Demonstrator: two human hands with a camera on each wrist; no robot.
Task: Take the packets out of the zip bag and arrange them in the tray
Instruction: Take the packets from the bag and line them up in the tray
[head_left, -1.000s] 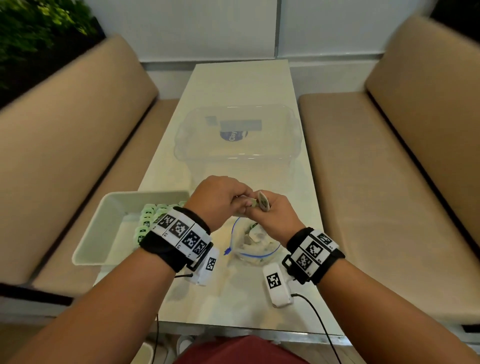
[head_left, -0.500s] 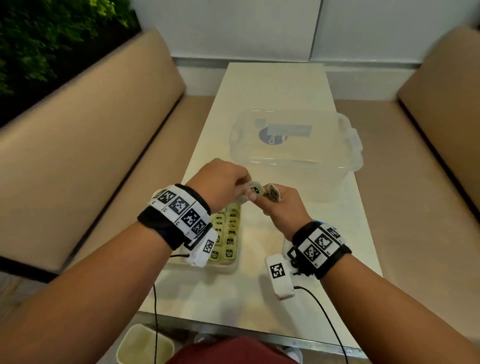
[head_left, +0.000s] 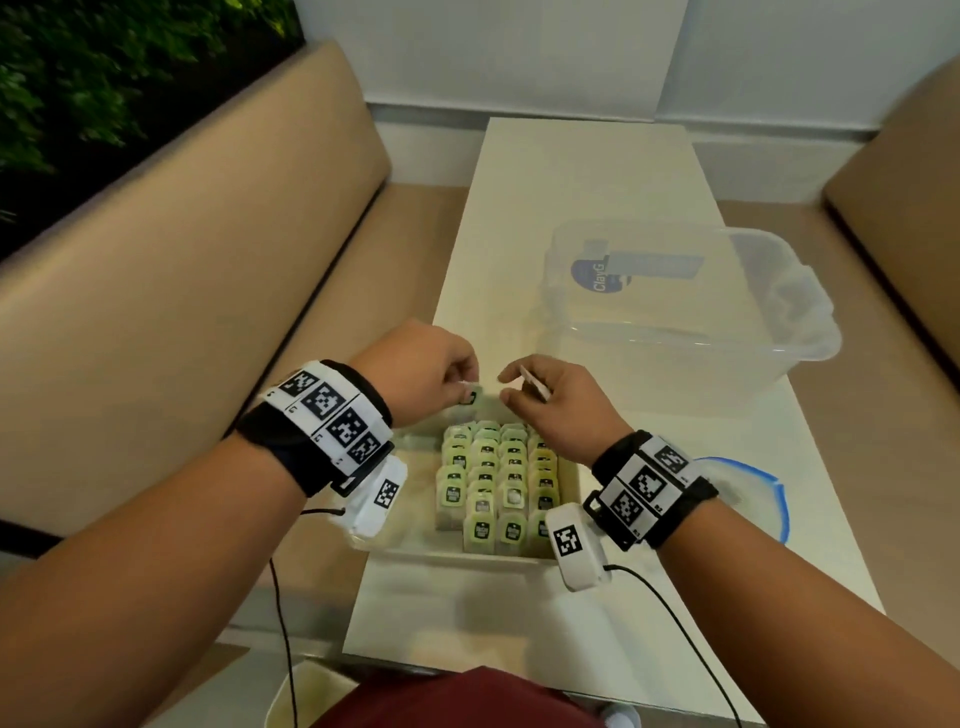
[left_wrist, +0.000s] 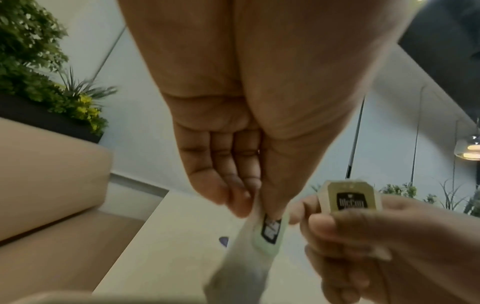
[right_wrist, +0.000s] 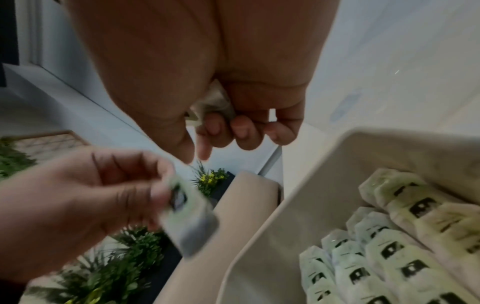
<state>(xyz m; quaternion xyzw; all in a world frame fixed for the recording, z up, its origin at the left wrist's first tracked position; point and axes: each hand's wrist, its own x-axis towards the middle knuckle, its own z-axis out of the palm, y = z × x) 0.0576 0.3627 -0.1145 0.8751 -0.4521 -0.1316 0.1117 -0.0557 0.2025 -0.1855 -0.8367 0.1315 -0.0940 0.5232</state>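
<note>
My left hand (head_left: 464, 387) pinches a pale green packet (head_left: 471, 397) between thumb and fingers just above the far end of the white tray (head_left: 467, 557). Close to its right, my right hand (head_left: 519, 388) grips another packet (head_left: 536, 384) in curled fingers. In the left wrist view the green packet (left_wrist: 269, 232) hangs from my fingertips and the other hand shows a yellowish packet (left_wrist: 351, 197). Several packets (head_left: 498, 483) stand in neat rows in the tray (right_wrist: 298, 195). The zip bag (head_left: 753, 483) with its blue seal lies on the table, partly hidden behind my right wrist.
A large clear plastic container (head_left: 680, 317) stands on the white table (head_left: 571, 171) beyond the tray and to the right. Beige bench seats (head_left: 182, 291) run along both sides of the table. Plants (head_left: 104, 78) fill the far left corner.
Both hands moved left from above the zip bag to above the tray. They were together on the packets and have parted, each holding one.
</note>
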